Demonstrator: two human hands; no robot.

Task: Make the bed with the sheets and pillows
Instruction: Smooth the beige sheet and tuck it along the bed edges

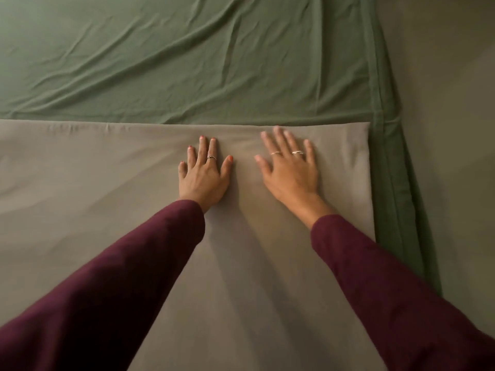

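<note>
Across the near half of the bed, seen from our one head view, we have a grey-beige top sheet [107, 210] spread flat, its far folded edge running straight across the frame and its right edge stopping just short of the bed's side. Beyond that edge lies the green sheet [187, 54], rumpled with long diagonal creases and hanging down the right side of the bed toward the floor [455, 103]. Our left hand [205, 178] rests palm down on the grey-beige sheet just behind the fold, fingers straight and slightly spread, gripping nothing. Our right hand [290, 172] lies beside it, also flat and open with fingers fanned, a little blurred, pressing on the cloth and holding nothing. Both arms wear dark maroon sleeves [112, 290]. No pillows show in this view. We judge the step in hand to be smoothing the top sheet along its folded edge. The cloth looks thin, light and soft, so it will slide and wrinkle easily under a palm; flat, outward strokes should settle it. To shift it we would pinch the folded edge or the right corner, where the doubled layer gives the firmest hold. A sharp tug risks pulling the fold crooked or dragging the green sheet below.
</note>
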